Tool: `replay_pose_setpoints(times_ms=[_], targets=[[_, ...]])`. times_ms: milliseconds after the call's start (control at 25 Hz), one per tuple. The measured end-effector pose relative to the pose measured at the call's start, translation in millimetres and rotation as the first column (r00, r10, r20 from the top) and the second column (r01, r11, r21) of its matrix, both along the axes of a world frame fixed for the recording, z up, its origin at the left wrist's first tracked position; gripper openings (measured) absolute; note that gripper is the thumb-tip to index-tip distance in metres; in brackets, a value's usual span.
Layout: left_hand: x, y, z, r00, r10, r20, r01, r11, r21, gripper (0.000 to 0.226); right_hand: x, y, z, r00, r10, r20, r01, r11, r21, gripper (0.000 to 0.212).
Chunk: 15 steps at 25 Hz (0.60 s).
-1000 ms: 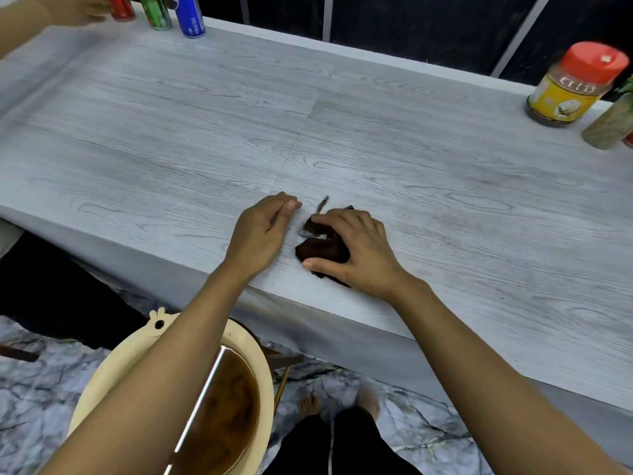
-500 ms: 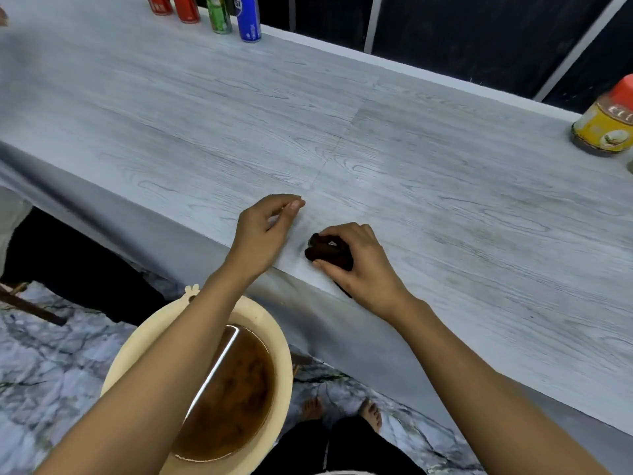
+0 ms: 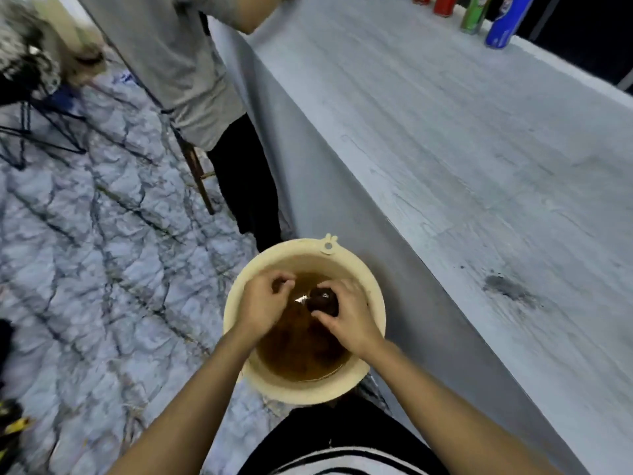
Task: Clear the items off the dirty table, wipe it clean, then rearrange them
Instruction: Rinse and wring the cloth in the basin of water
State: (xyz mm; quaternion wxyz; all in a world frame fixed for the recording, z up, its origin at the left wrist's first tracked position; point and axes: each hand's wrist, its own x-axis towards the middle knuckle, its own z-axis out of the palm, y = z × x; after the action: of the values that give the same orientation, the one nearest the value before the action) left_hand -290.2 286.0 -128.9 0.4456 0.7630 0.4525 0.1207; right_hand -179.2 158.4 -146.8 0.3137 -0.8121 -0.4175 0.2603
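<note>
With my right hand (image 3: 346, 320) clenched on the dark cloth (image 3: 322, 299) over the basin (image 3: 236, 303), my left hand (image 3: 263, 303) loosely curled and holding nothing, I should squeeze firmly so no drips reach the table (image 3: 479, 166).

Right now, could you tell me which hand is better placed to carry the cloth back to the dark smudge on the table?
The right hand: it already grips the dark cloth over the basin, on the side nearer the smudge.
</note>
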Motion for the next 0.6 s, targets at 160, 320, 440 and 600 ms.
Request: replay_pose_setpoints(times_ms=[160,320,440,600], targets=[[-23,-14,-18,0.987,0.044,-0.154,-0.045,0.999,-0.007,0.017,-9,14,-22,0.997,0.082,0.005,-0.081,0.986,-0.148,0.062],[-32,-24,-28,0.963,0.059,-0.263,-0.066,0.998,-0.016,0.020,-5,13,-33,0.975,0.214,-0.057,-0.221,0.919,-0.327,0.069],[-30,-29,-32,0.928,-0.007,-0.373,-0.006,0.999,-0.033,0.025,8,13,-31,0.956,0.278,-0.095,-0.293,0.891,-0.348,0.049],[-22,-39,-44,0.886,-0.070,-0.459,0.024,0.994,-0.105,0.044,12,24,-30,0.813,0.577,0.078,-0.475,0.735,-0.484,0.075]])
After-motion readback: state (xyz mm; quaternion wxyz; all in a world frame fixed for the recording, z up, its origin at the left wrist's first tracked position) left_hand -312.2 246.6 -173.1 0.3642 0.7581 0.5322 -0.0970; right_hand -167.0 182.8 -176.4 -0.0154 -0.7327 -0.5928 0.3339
